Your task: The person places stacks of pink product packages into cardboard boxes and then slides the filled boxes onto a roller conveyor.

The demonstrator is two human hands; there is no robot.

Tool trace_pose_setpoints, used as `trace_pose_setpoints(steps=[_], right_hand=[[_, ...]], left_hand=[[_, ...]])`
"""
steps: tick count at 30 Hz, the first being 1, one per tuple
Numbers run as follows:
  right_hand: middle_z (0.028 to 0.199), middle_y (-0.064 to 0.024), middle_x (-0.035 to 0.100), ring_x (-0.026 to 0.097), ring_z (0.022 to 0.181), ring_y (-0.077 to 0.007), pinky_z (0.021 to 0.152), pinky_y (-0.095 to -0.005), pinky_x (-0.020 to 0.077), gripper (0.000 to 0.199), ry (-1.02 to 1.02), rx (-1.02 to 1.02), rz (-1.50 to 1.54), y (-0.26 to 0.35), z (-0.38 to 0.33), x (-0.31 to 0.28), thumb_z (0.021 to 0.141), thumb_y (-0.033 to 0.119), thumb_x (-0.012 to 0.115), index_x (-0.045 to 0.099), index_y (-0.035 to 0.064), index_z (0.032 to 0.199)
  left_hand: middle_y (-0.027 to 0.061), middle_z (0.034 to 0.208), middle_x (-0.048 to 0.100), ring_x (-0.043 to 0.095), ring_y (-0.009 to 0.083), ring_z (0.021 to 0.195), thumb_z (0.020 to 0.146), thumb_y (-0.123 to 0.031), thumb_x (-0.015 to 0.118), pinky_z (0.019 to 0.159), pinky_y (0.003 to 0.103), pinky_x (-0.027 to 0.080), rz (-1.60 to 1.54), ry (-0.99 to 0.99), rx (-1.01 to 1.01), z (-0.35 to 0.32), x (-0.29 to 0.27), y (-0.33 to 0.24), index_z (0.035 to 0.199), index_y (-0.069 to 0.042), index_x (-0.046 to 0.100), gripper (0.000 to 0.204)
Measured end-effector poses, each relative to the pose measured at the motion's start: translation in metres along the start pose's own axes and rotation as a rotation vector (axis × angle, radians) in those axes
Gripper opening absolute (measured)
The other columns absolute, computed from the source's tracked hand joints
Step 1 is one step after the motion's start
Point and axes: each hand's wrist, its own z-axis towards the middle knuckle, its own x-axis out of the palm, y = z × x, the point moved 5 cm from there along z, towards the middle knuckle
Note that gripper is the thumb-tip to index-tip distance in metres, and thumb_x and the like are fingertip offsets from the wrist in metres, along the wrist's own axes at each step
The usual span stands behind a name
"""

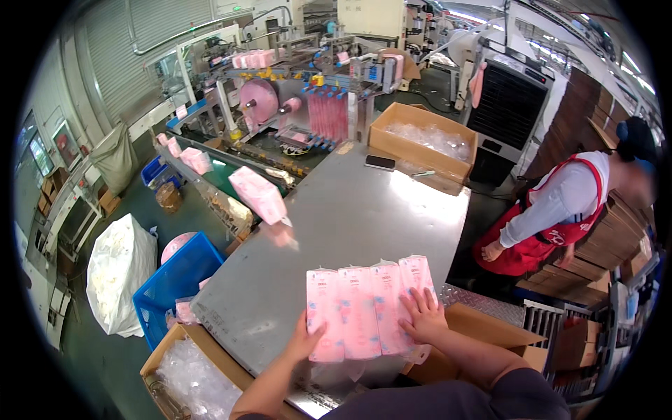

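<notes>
Spanning the space between two bare hands, four pink, oblong, plastic-wrapped packs (359,311) are held side by side in a touching row at the near end of a grey sheet-metal table (329,203). The row is set straight in front of the body, run from left to right, with each pack's long axis pointed forward. The outer side of the leftmost pack is cupped by the left hand (306,341), partly open, its thumb laid on the printed face and its other fingers mostly hidden. The rightmost pack is covered by the right hand (425,318), opened wide, its fingers fanned across the face and pointed forward. Both forearms are brought in from below, the right one angled inward across an open brown cardboard box (490,323), which is placed just beside the row, on the right hand's side. Whether the packs are fully supported by the metal or slightly raised cannot be told. Farther forward and to the left, a single pink wrapped pack (257,196) is seen at the end of a narrow conveyor (221,175), nearer to the left hand but well apart from it. At right, a co-worker in a red apron (567,196) is pictured beside stacked brown cardboard (588,259).
</notes>
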Motion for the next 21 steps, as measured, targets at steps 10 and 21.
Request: trace_pose_setpoints(steps=[10, 21], right_hand=[[0.160, -0.0106, 0.023, 0.017, 0.147, -0.0397, 0.109, -0.0643, 0.0272, 0.074, -0.020, -0.005, 0.027, 0.002, -0.022, 0.011, 0.091, 0.059, 0.048, 0.030, 0.0227, 0.153], [0.151, -0.0207, 0.036, 0.043, 0.134, -0.0295, 0.108, -0.0381, 0.0390, 0.089, -0.052, 0.239, 1.340, -0.088, 0.030, 0.047, 0.091, 0.025, 0.071, 0.015, 0.0024, 0.155]], left_hand=[[0.0177, 0.159, 0.021, 0.007, 0.0464, 0.147, 0.089, -0.061, 0.056, 0.116, 0.059, 0.018, 0.927, -0.298, 0.032, 0.255, -0.004, -0.113, 0.147, -0.026, 0.042, 0.069], [0.0202, 0.138, 0.048, 0.038, 0.0453, 0.133, 0.084, -0.024, 0.067, 0.112, 0.054, 0.032, 0.872, 0.040, 0.468, 0.044, -0.095, -0.045, 0.099, -0.010, 0.069, 0.020]])
